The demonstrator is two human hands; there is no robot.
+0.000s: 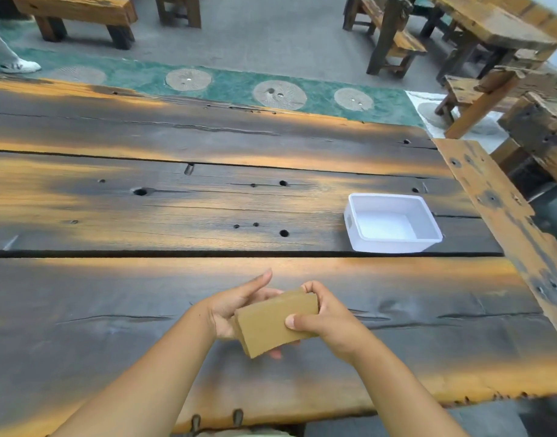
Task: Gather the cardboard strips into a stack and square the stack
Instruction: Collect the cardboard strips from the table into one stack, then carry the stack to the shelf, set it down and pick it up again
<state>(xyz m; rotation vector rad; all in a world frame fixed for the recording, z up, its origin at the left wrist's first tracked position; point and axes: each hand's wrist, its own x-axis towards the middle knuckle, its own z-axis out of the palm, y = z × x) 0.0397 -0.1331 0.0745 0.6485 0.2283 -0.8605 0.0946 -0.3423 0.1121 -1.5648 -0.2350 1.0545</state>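
Gripping a flat brown cardboard stack (275, 323), both hands, over charred plank table (176, 294)

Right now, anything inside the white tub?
Nothing visible: the white tub shows a bare white floor and walls. Its near wall hides a sliver of floor just behind it. The cardboard stack is held above the table between left hand and right hand.

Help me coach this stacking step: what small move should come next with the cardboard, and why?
Probably tap the cardboard stack edge-down on the table. Both hands, left hand and right hand, already hold it in the air, tilted, with its left edge looking slightly stepped, so squaring seems to be what is left.
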